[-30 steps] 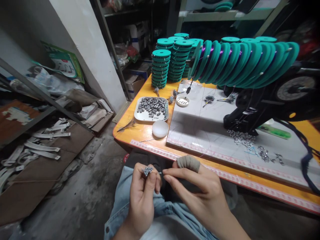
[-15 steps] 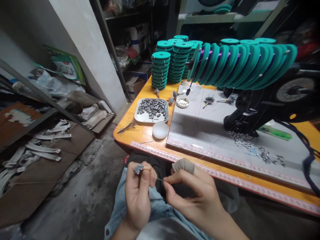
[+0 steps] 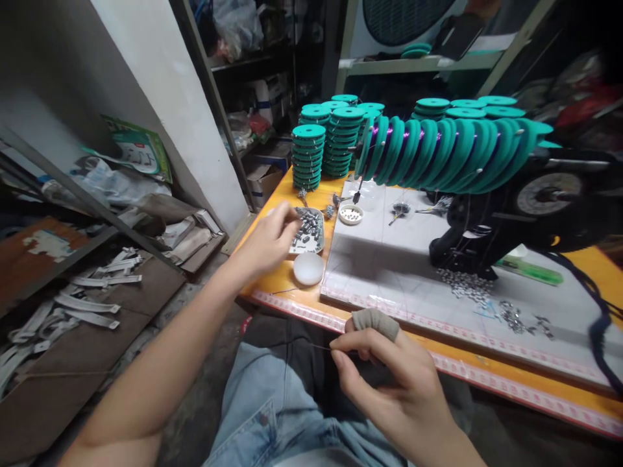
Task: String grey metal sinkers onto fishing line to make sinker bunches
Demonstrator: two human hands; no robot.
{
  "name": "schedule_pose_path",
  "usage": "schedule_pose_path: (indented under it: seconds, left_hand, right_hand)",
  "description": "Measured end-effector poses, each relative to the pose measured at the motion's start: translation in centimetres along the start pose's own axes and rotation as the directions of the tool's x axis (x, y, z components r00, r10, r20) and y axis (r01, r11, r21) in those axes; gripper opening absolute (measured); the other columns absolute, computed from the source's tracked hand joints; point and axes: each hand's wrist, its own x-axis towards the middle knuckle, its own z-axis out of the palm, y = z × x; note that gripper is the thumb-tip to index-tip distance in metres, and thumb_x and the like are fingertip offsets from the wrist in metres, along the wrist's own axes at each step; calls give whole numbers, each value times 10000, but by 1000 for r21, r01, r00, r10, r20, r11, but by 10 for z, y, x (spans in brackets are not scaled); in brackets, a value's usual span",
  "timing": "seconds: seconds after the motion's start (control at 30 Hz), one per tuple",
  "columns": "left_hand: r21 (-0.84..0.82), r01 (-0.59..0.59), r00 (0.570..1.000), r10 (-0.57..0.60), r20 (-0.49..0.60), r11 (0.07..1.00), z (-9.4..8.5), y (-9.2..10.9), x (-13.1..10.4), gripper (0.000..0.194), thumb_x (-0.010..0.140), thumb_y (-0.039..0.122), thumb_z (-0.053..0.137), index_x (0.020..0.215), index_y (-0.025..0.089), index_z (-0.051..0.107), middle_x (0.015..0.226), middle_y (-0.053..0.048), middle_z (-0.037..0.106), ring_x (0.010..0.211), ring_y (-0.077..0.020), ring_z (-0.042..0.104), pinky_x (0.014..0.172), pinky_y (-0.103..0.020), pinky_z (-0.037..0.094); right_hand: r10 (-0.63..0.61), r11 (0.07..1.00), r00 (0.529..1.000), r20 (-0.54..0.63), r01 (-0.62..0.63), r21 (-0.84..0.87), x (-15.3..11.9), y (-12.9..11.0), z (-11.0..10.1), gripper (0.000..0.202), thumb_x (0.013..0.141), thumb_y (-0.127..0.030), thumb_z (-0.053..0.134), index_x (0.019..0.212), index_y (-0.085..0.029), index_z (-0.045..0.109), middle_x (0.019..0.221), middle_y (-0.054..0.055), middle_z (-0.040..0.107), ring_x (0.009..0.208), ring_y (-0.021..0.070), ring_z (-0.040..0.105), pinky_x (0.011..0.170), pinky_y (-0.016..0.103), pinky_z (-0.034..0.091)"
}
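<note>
My left hand (image 3: 272, 239) reaches over the left side of a white tray (image 3: 322, 244) that holds dark grey metal cylinders (image 3: 310, 224). Its fingers are curled together, and whatever may be between them is hidden. Just above my lap, my right hand (image 3: 389, 370) pinches a thin wire (image 3: 321, 347) between thumb and index finger. The wire's free end points left. A grey cloth sleeve (image 3: 374, 322) wraps one finger of that hand. Near the tray lie a round white lid (image 3: 308, 268) and a small white dish (image 3: 351, 214) of tiny pieces.
Stacked green spools (image 3: 308, 159) stand at the back of the orange table (image 3: 272, 283). A black machine (image 3: 467, 227) carries a row of green spools (image 3: 438, 155) with purple line. Small metal parts (image 3: 464, 287) lie on the grey board (image 3: 389, 259). A measuring tape (image 3: 302, 311) runs along the front edge.
My left hand has moved from my lap up and forward to the tray; the bundle of grey-tipped pieces it held is out of sight. My right hand still pinches the wire, slightly farther right.
</note>
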Motion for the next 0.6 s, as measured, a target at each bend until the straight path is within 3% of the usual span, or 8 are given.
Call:
schedule_pose_path:
  seconds: [0.1, 0.23, 0.37, 0.5, 0.6]
  left_hand:
    - [109, -46, 985, 27, 171, 993, 14, -1, 32, 94, 858, 159, 577, 875, 185, 666, 904, -67, 746, 842, -226, 669, 777, -318, 482]
    - [236, -59, 952, -17, 305, 970, 24, -10, 46, 103, 766, 160, 634, 767, 190, 733, 830, -73, 757, 825, -257, 673, 771, -329, 478]
    - [307, -16, 916, -109, 386, 952, 4, -19, 47, 91, 719, 180, 661, 704, 182, 751, 704, -55, 735, 717, -243, 664, 684, -308, 475]
    - [307, 21, 903, -150, 403, 951, -20, -20, 53, 229, 770, 191, 619, 922, 158, 787, 814, -50, 768, 728, -220, 669, 669, -285, 473]
    - [276, 16, 895, -137, 425, 961, -19, -20, 59, 257, 798, 212, 611, 975, 165, 792, 894, -53, 788, 787, -218, 688, 701, -278, 490]
  right_hand:
    - [3, 1000, 1000, -10, -3, 7, -2, 0, -2, 121, 903, -82, 612, 907, -197, 648, 819, 5, 575, 743, 125, 548, 650, 229, 457]
    - [18, 1000, 1000, -17, -18, 20, -4, 1, -5, 113, 912, -94, 607, 917, -199, 651, 820, 7, 576, 731, 125, 550, 628, 231, 451]
    - [27, 999, 1000, -15, -27, 37, -6, 4, -6, 120, 917, -93, 605, 929, -203, 652, 822, 7, 580, 721, 121, 550, 616, 231, 444]
    - [32, 998, 999, -9, -32, 52, -6, 5, -7, 133, 922, -89, 600, 946, -208, 654, 839, 9, 590, 725, 118, 556, 620, 229, 447]
    - [26, 998, 1000, -17, -25, 52, -5, 6, -6, 122, 927, -96, 593, 933, -201, 653, 832, 13, 593, 736, 124, 564, 624, 231, 455]
